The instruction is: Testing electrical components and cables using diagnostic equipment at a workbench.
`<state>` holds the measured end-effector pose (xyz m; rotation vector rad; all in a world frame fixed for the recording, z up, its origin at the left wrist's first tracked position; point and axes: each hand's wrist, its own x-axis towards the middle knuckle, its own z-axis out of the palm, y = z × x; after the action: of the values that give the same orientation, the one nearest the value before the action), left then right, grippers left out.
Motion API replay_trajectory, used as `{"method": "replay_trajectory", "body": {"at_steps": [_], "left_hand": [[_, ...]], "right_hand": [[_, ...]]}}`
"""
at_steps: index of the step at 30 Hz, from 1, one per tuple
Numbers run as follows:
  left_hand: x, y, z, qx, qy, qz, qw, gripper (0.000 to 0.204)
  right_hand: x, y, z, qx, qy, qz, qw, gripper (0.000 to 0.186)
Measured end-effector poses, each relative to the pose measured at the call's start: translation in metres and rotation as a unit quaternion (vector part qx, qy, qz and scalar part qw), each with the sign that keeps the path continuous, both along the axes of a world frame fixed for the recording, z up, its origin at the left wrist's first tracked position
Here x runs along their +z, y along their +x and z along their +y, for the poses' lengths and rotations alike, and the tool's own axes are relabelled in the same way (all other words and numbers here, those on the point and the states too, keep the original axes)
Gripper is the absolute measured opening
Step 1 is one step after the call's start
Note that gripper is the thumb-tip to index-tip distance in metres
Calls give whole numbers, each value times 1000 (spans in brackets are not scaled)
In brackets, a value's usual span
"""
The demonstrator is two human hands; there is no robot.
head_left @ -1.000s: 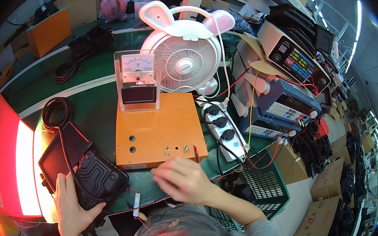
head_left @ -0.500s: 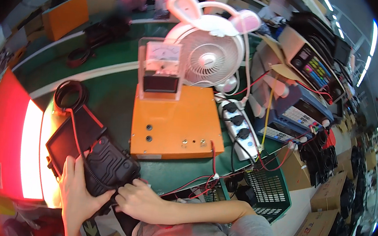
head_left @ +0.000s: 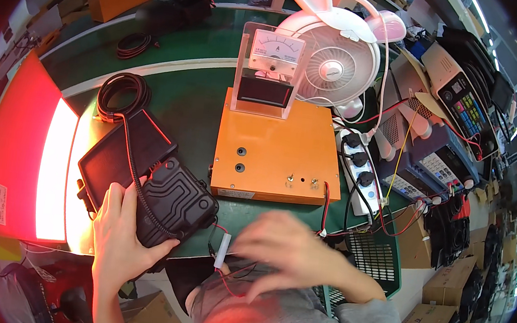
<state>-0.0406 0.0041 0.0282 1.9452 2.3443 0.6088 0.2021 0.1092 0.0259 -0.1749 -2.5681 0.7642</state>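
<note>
A black ribbed plastic case (head_left: 174, 200), with a flat dark panel (head_left: 128, 146) beside it, lies at the table's front edge. My left hand (head_left: 121, 232) grips the case's near left side, thumb below and fingers on top. A coiled black cable (head_left: 123, 97) is behind the panel, and a black cord (head_left: 134, 177) runs from it across the case. From the case's right side hangs a small white cylinder (head_left: 222, 250) with thin red wires, over my lap. My right hand (head_left: 287, 248) is just right of the cylinder, smeared by motion; whether it holds anything is unclear.
An orange box (head_left: 278, 151) with an analogue meter (head_left: 275, 54) stands mid-table, before a white fan (head_left: 336, 69). Left is a glowing red-and-white light panel (head_left: 28, 158). At right are a power strip (head_left: 357, 171), bench instruments (head_left: 442, 157) and a green basket (head_left: 374, 253).
My right hand has moved right, away from the case's near edge. The white cylinder and red wires now show there. My left hand stays on the case, while the whole view has shifted.
</note>
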Motion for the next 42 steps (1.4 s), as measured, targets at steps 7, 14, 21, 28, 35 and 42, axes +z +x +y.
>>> {"method": "replay_trajectory", "body": {"at_steps": [7,14,21,28,35,42], "left_hand": [[4,3,5,-4,-17,-15,1000,87],[9,2,0,-8,-2,16,1000,90],[14,-2,-12,-33,-14,3,999,99],[3,-15,-43,40,33,-13,999,91],[2,-4,-54,49,26,-95,994,94],[-17,-11,-56,29,95,-230,968,93]], "right_hand": [[-13,82,70,-294,-70,-27,953,44],[-14,61,85,-295,-51,-11,954,36],[4,27,88,-299,-169,51,938,29],[25,-199,95,7,40,5,999,42],[-16,-350,124,-34,173,-319,931,46],[87,-294,114,11,86,-286,954,45]]}}
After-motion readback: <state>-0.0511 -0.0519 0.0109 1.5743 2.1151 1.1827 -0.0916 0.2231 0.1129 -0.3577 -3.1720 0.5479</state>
